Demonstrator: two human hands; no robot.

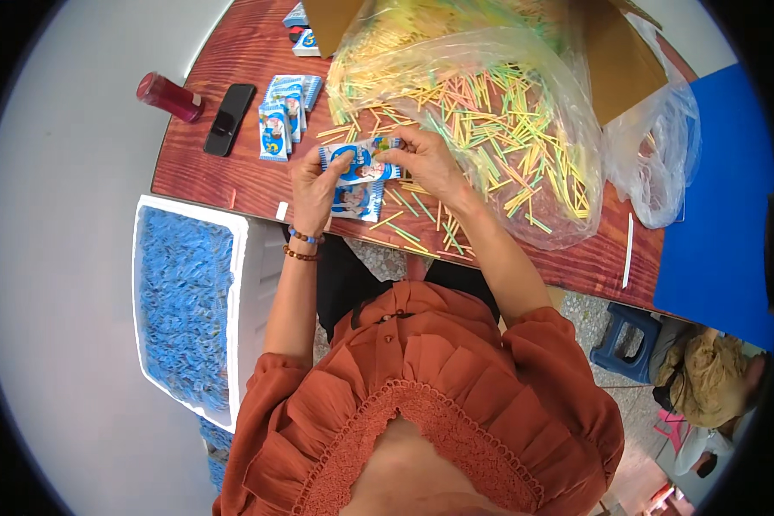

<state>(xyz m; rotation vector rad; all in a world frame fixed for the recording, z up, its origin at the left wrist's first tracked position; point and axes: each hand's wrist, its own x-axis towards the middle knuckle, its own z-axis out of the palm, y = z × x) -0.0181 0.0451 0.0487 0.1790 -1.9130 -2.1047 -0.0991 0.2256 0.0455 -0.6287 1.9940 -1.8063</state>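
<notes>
My left hand (314, 187) and my right hand (428, 162) hold a small blue-and-white sachet (359, 160) between them, just above the wooden table (206, 176). The left hand grips its left end, the right hand pinches its right end, where a thin straw seems to lie against it. A second sachet of the same kind (359, 202) lies on the table right under the hands. Loose yellow, green and pink straws (499, 138) spill from a clear plastic bag (568, 185) just right of my right hand.
A stack of the same sachets (282, 116) lies to the left, beside a black phone (230, 119) and a dark red bottle (169, 96). A white foam box (254, 284) of blue packets stands at my left. A cardboard box (623, 60), a blue board (722, 215) and a blue stool (625, 340) are at right.
</notes>
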